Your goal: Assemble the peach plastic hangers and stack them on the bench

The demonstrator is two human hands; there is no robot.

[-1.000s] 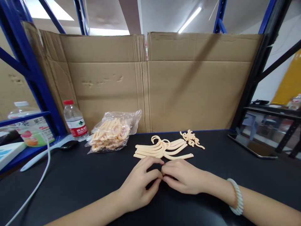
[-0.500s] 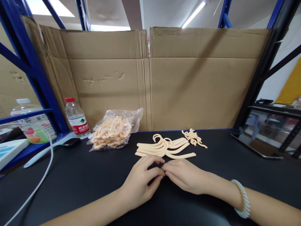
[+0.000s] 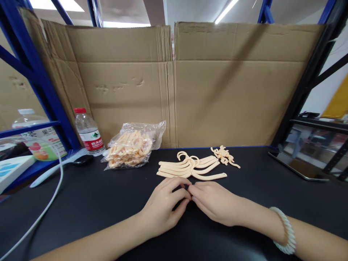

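Observation:
My left hand (image 3: 168, 206) and my right hand (image 3: 214, 203) meet at the fingertips over the black table, low in the middle of the view. Both have bent, closed fingers; anything between the tips is hidden or too small to name. Just beyond them lies a stack of cream plastic hanger pieces (image 3: 175, 169), with hooks at its centre and arms spreading to both sides. A small pile of cream connector pieces (image 3: 223, 155) sits to its right and farther back. A clear plastic bag (image 3: 132, 146) full of similar cream parts rests at the back left.
A red-capped water bottle (image 3: 89, 134) stands at the back left, near a dark oval object (image 3: 83, 160) and a white cable (image 3: 56, 192). Cardboard (image 3: 130, 90) walls the back edge. A dark flat tablet-like device (image 3: 296, 167) lies at the right.
The view has tilted and shifted slightly. Both hands remain together at the fingertips, with the right fingers a little changed in position. The hanger pieces have not visibly moved.

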